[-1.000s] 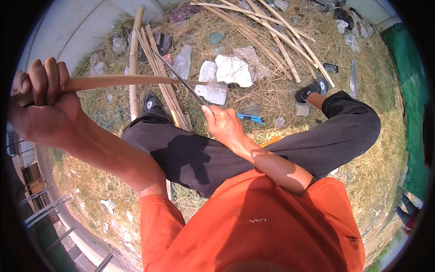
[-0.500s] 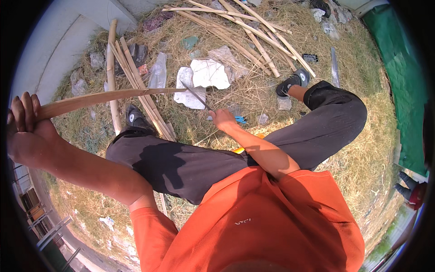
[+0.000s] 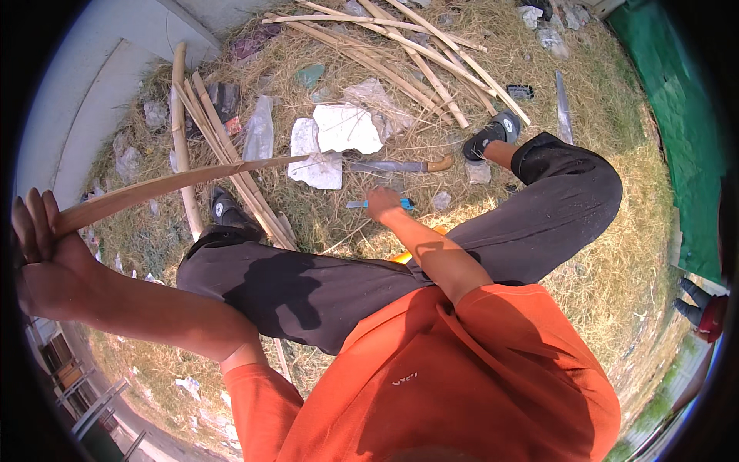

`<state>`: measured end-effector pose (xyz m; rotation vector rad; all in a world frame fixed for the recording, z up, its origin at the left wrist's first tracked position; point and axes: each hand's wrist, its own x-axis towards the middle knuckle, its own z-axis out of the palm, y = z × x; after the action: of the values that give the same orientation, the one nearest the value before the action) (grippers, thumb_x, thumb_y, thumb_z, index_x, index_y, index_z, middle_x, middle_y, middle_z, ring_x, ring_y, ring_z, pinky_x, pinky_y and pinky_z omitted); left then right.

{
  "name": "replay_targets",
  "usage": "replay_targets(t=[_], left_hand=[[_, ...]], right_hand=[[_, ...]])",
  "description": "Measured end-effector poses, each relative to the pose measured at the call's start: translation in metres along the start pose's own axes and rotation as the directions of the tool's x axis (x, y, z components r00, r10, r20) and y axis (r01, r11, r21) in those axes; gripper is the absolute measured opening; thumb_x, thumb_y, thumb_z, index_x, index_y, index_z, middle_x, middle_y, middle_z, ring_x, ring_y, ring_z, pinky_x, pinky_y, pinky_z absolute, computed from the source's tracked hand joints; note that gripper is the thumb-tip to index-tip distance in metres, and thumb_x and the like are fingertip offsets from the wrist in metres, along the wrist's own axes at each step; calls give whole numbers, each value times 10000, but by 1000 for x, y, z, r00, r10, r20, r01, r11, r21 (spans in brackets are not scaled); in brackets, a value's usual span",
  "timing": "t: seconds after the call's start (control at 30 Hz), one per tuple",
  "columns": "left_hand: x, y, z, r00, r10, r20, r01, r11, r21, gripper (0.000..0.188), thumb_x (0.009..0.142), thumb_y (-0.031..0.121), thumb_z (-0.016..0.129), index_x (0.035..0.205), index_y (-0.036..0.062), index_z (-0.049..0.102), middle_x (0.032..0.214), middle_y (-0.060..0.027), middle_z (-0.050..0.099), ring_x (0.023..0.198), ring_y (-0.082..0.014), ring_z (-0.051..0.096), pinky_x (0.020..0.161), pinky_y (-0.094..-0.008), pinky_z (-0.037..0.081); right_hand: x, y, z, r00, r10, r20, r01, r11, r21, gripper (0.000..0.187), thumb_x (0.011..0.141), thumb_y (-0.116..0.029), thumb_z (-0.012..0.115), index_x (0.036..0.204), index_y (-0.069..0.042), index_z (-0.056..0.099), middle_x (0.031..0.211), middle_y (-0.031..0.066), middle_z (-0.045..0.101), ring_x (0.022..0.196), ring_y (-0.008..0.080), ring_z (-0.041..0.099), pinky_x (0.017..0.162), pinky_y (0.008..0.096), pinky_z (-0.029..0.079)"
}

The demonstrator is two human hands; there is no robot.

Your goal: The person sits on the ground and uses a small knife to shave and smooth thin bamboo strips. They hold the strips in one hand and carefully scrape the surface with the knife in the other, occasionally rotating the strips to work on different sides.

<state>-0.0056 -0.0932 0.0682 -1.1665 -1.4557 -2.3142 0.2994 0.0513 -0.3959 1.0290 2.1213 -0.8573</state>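
At the far left, my left hand (image 3: 50, 258) is closed around one end of a long split bamboo strip (image 3: 177, 177). The strip reaches across to the right, its thin tip over pale broken stone slabs (image 3: 315, 171). My right hand (image 3: 383, 203), fingers curled, covers the middle of a blue box cutter (image 3: 407, 204) on the dry grass. The cutter shows on both sides of the hand; how the fingertips meet it is hidden. Just beyond lies a long knife (image 3: 389, 165) with a wooden handle, pointing left toward the slabs.
Bamboo strips (image 3: 416, 54) lie piled at the far side, more strips (image 3: 231, 158) and a pole (image 3: 178, 131) at the left. Another metal blade (image 3: 564, 108) lies beyond my right foot. A white wall (image 3: 85, 100) and green sheeting (image 3: 670, 131) border the ground; a person (image 3: 700, 308) is far right.
My right hand has let go of the long knife, now on the ground, and has moved down onto the box cutter. My left hand still holds the bamboo strip, slightly lower in view.
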Motion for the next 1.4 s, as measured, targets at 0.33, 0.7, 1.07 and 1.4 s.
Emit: replay_targets(t=[0.33, 0.7, 1.07, 1.4], left_hand=[[-19, 30, 23, 847, -81, 525, 313, 875, -371, 372, 856, 160, 499, 557, 195, 281, 448, 37, 254, 374, -63, 231, 383, -197, 220], [-7, 33, -44, 796, -53, 603, 325, 877, -353, 405, 762, 177, 585, 512, 240, 272, 359, 111, 264, 305, -3, 271, 339, -128, 222], [-19, 35, -1, 737, 29, 675, 300, 881, -366, 443, 717, 67, 531, 458, 227, 210, 392, 81, 329, 305, -14, 311, 315, -131, 278], [-29, 35, 18, 758, -32, 652, 375, 838, -396, 516, 857, 181, 587, 496, 227, 221, 407, 92, 276, 336, -12, 267, 345, -142, 256]], right_hand=[[28, 51, 74, 993, -32, -111, -4, 949, -315, 406, 861, -197, 610, 1247, -79, 573, 1275, 171, 540, 1106, 306, 616, 882, 430, 505], [-89, -45, -107, 900, -323, -292, 420, 820, 388, 350, 929, -166, 547, 1206, -8, 402, 687, 240, 602, 669, 421, 625, 613, 499, 442], [-154, -136, -105, 629, -418, -655, 722, 628, 292, 201, 965, -145, 503, 1089, 13, 500, 572, 268, 527, 579, 473, 560, 500, 533, 423], [-87, -83, -87, 886, -267, -379, 418, 814, 404, 255, 949, -217, 542, 1096, -9, 561, 717, 170, 639, 599, 265, 632, 525, 425, 472]])
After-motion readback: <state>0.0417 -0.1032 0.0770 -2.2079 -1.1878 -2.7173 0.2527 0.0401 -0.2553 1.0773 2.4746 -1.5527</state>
